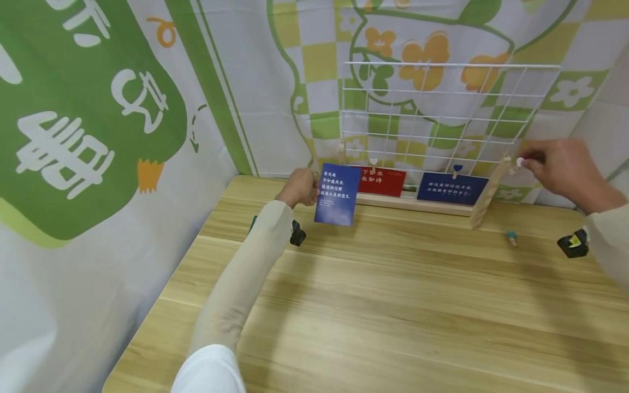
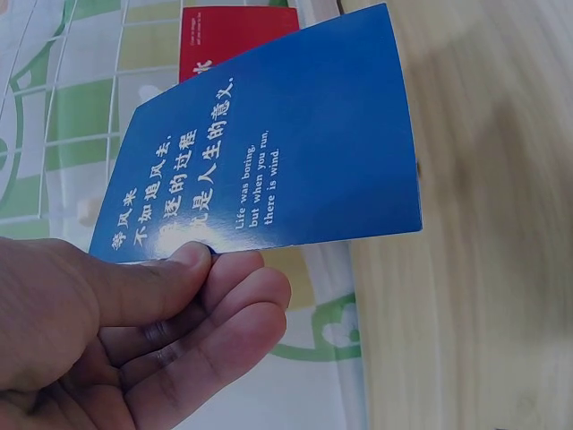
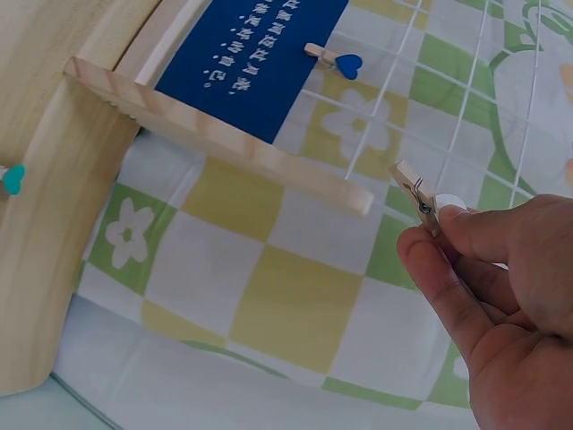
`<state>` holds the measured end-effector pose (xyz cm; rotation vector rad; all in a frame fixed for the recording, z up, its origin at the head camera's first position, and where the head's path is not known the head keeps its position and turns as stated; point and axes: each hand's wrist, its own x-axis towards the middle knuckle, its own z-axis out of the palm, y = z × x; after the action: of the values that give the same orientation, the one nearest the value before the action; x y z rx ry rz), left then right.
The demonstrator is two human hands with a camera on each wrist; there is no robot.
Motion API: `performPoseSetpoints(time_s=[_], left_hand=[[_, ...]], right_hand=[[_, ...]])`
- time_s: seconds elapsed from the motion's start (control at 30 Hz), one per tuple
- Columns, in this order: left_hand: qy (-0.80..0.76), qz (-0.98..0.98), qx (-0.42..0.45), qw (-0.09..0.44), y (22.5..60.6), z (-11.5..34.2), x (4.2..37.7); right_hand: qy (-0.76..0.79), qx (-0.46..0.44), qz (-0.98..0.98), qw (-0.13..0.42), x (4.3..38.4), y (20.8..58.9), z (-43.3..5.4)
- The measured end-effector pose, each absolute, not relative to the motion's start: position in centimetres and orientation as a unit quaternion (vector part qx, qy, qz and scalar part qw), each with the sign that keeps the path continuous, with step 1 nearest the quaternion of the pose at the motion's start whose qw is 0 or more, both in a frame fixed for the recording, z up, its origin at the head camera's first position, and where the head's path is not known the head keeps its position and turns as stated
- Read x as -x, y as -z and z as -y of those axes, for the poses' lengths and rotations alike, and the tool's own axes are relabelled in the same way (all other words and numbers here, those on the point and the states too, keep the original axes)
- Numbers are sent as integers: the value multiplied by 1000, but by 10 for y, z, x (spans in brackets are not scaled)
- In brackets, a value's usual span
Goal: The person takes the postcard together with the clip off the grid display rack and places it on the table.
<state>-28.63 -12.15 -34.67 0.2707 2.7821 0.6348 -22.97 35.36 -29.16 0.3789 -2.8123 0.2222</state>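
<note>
My left hand (image 1: 301, 187) pinches the edge of a blue card (image 1: 337, 195) with white writing, held above the table in front of the rack's left end. In the left wrist view, the thumb lies on the face of the card (image 2: 295, 143). My right hand (image 1: 565, 169) is beside the right end of a white wire grid rack (image 1: 432, 117). Between its thumb and fingers it holds a small wooden clothespin (image 3: 416, 193) with a white top. A red card (image 1: 385, 183) and another blue card (image 1: 452, 189) hang at the rack's bottom, each under a heart clothespin.
The rack stands in a wooden base with a wooden side post (image 1: 490, 191). A teal-topped clothespin (image 1: 512, 238) lies on the wooden table (image 1: 393, 305) at the right. Patterned green and white cloth (image 1: 314, 98) hangs behind the rack.
</note>
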Motion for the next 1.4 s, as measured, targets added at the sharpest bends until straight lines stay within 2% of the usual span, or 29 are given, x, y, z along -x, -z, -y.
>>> performPoseSetpoints(time_s=[0.53, 1.13, 1.4], left_hand=[[-230, -953, -71, 183, 372, 149, 281], [-221, -952, -52, 205, 393, 167, 271], [-195, -956, -69, 210, 399, 172, 268]], right_hand=[[-86, -109, 985, 105, 215, 322, -373], [-79, -100, 988, 87, 205, 361, -400], [-71, -101, 989, 75, 200, 378, -411]])
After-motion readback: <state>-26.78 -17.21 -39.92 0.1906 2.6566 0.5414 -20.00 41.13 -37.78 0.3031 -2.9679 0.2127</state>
